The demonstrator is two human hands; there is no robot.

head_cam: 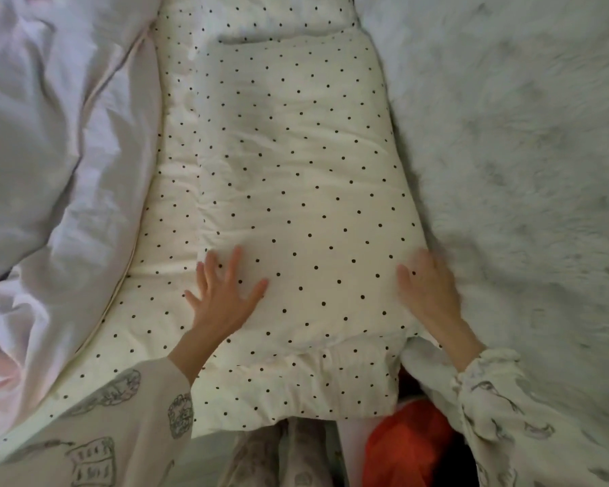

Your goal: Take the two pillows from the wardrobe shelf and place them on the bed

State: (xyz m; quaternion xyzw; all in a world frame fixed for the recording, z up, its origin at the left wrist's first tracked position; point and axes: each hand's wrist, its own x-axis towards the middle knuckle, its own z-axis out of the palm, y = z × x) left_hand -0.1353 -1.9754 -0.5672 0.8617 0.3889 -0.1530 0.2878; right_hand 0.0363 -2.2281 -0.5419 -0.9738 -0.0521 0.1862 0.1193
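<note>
A cream pillow with small black dots (296, 191) lies lengthwise on the bed in front of me, its frilled end nearest me. A second dotted pillow (176, 219) lies under it and shows along its left side and at the top. My left hand (222, 297) rests flat on the top pillow's near left part, fingers spread, holding nothing. My right hand (429, 293) lies against the pillow's near right edge, blurred, fingers together; whether it grips the edge is unclear.
A crumpled pale pink duvet (50, 170) fills the bed's left side. A white fluffy blanket (524, 152) covers the right side. Something orange-red (405, 448) shows below the pillow's near end, beside my patterned sleeves.
</note>
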